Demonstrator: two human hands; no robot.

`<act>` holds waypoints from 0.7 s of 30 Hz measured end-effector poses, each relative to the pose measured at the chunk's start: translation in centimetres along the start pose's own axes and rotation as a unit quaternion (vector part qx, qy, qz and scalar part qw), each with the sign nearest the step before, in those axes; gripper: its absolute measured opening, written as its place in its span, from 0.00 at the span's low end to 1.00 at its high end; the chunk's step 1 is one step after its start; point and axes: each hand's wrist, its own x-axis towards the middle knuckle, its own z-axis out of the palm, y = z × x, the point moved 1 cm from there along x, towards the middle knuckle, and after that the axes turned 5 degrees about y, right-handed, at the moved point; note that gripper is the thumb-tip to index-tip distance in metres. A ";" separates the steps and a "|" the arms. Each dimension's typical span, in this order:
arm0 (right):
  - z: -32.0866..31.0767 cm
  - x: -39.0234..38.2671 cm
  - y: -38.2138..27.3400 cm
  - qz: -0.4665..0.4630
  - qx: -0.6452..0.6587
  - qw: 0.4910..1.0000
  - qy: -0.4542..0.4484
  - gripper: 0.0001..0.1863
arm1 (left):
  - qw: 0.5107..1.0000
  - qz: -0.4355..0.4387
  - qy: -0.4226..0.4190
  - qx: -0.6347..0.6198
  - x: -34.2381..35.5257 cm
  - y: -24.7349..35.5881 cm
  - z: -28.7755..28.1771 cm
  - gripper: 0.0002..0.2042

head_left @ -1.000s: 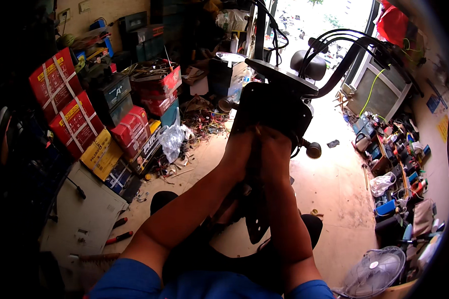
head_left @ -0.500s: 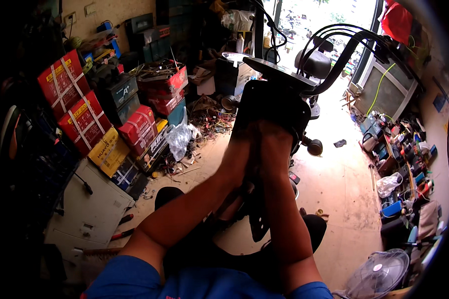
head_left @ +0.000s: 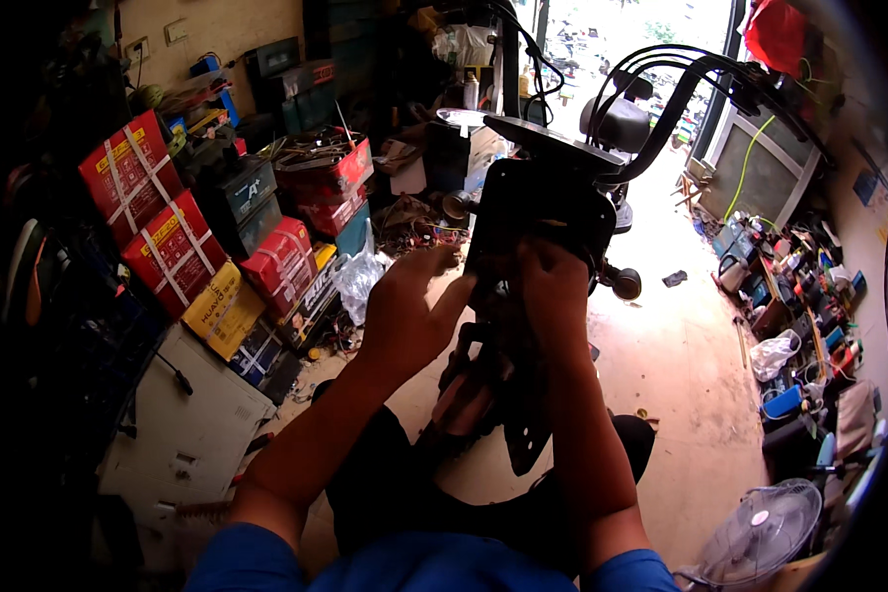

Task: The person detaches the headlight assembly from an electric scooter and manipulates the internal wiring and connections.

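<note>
In front of me stands a dark scooter-like frame with a handlebar [head_left: 676, 123] and loose black cables. Its flat black panel [head_left: 523, 192] has holes near the corners and faces me. My left hand [head_left: 409, 311] is lifted just left of the panel's lower part, fingers apart, with nothing seen in it. My right hand [head_left: 555, 291] is at the panel's lower middle, its fingers curled together against the dark opening there. What those fingers grip, if anything, is lost in shadow. Below both hands, a dark bracket [head_left: 530, 434] with small holes runs down between my knees.
Strapped red boxes [head_left: 173, 252] and a yellow box [head_left: 225, 311] are stacked on a pale metal cabinet [head_left: 183, 424] at left. A clear plastic bag [head_left: 360, 281] lies beside them. Along the right wall are piled tools and parts [head_left: 789, 316], and a fan [head_left: 760, 533] nearer me.
My left hand has pulled away from the panel to the left and its fingers have spread. My right hand stays at the panel's lower middle, now apart from the left.
</note>
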 end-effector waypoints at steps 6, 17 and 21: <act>0.3 0.7 2.8 -0.106 -0.172 0.979 -0.013 0.14 | 0.977 0.201 0.035 0.054 6.0 3.8 5.4 0.20; 1.7 0.7 1.2 0.180 0.271 0.944 -0.054 0.17 | 0.998 -0.022 -0.034 -0.038 4.1 -0.9 5.2 0.12; 2.2 0.9 1.8 0.131 0.182 0.974 -0.026 0.17 | 0.997 0.036 -0.023 0.067 4.5 -1.4 6.4 0.11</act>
